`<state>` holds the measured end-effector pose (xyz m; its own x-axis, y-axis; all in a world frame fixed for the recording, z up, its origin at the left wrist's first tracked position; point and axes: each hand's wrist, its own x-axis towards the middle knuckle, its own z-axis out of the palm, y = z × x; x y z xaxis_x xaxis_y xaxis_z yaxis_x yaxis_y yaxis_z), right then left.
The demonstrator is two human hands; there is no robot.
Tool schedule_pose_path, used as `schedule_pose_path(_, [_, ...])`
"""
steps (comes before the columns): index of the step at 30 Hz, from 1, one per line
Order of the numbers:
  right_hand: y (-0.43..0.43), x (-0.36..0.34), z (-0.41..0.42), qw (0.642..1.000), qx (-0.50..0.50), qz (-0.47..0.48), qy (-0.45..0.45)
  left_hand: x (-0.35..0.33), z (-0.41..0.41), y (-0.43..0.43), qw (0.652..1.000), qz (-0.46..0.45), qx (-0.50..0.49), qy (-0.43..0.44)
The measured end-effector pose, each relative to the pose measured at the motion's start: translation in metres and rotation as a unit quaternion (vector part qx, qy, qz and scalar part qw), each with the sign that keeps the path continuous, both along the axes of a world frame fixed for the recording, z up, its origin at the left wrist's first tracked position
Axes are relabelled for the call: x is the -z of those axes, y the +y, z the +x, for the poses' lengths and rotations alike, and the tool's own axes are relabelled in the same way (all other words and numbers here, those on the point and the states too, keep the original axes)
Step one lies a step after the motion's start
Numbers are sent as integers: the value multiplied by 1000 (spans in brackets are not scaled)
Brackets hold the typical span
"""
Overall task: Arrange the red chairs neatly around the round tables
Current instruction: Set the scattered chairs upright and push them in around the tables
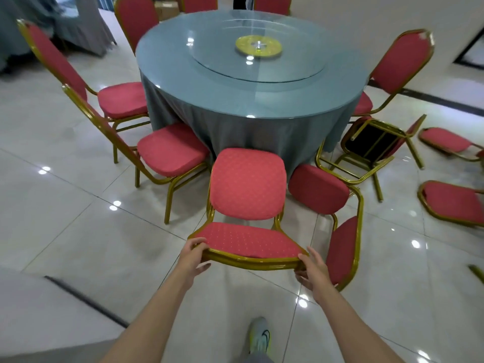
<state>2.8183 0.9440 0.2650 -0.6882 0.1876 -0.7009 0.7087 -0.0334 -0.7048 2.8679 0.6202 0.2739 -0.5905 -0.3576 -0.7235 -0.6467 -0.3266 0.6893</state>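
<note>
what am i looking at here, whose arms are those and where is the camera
There is no machine: a person wears a wide-angle camera on the head, looking forward and down, so the arms are their own. The left hand and right hand each grip the gold top rail of a red chair that faces a round table with a grey-blue cloth and a glass turntable. Other red chairs stand around it; to the right an overturned chair and others lie tipped on the floor.

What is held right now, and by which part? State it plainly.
The red chair, by the gold top rail of its backrest: the left grip holds the rail's left corner, the right grip its right corner.
</note>
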Motion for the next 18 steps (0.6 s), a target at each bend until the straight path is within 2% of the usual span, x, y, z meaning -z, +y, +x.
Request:
schedule_pose_path(5, [-6,-10,-61,999,-22,-1,34,-8,-74,4,990,-137,-3,-25])
schedule_pose_path(8, [-13,-19,-98,999,-28,0,41,-13,-111,2,962,-266,46,-38])
schedule_pose_path(10, [-17,-27,-122,997,-48,10,54,-16,-132,0,939,-331,87,-11])
schedule_pose_path(13, [-21,-38,-155,994,-85,25,60,-22,-165,-6,943,-314,110,30])
schedule_pose_path(18, [-30,-42,-192,991,-120,38,50,-40,-206,-22,960,-252,117,43])
